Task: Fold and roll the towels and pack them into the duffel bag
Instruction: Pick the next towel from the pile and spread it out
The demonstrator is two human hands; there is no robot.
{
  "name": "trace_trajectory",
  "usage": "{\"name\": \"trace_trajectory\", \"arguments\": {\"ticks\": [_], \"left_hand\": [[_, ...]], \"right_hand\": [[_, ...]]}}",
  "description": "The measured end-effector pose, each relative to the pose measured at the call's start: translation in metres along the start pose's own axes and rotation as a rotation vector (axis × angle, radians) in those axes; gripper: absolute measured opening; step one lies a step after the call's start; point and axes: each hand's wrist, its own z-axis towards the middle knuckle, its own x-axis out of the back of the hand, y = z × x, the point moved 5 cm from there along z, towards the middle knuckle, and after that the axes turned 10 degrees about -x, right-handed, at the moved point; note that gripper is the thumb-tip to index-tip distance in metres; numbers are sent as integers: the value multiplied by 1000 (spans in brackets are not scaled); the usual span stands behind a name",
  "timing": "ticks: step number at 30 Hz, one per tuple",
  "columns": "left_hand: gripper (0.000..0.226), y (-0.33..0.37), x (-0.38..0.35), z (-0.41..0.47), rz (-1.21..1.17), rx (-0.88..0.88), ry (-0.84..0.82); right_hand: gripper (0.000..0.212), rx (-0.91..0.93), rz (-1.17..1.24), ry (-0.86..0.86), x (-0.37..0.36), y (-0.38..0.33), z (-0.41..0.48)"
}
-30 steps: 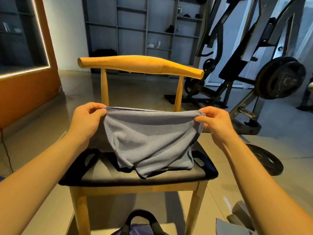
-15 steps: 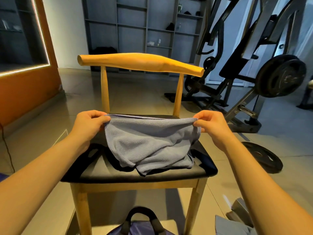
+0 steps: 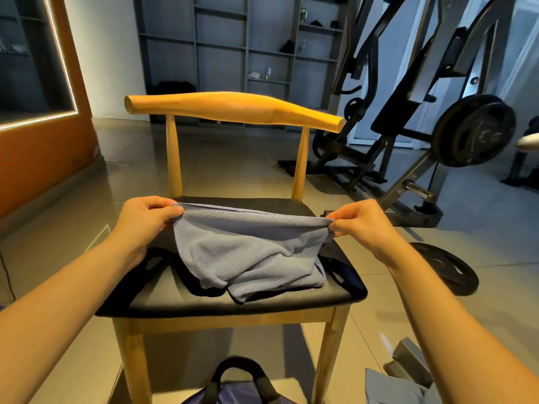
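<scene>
Blue-grey terry towel (image 3: pixel 250 252) hangs stretched between two hands above the black seat of a wooden chair (image 3: pixel 204 301). The left hand (image 3: pixel 143 223) pinches one top corner and the right hand (image 3: pixel 364 225) the other, so the hemmed upper edge runs nearly straight. The towel's lower edge bunches on the seat near the front rim. The duffel bag (image 3: pixel 233 395) sits on the floor below, handles up, with bare floor on both sides of the chair.

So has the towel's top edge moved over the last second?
Yes, downward. The left hand and right hand have lowered the towel: its top edge now sits further below the chair's backrest rail, nearer the seat.
</scene>
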Motion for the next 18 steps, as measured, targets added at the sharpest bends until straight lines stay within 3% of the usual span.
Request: {"name": "trace_trajectory", "arguments": {"ticks": [10,18], "left_hand": [[7,0,-2,0,-23,-25,9],[10,3,-1,0,-44,-48,-3]], "right_hand": [[20,-150,52,125,-6,6,8],[22,-126,96,187,-8,5,10]]}}
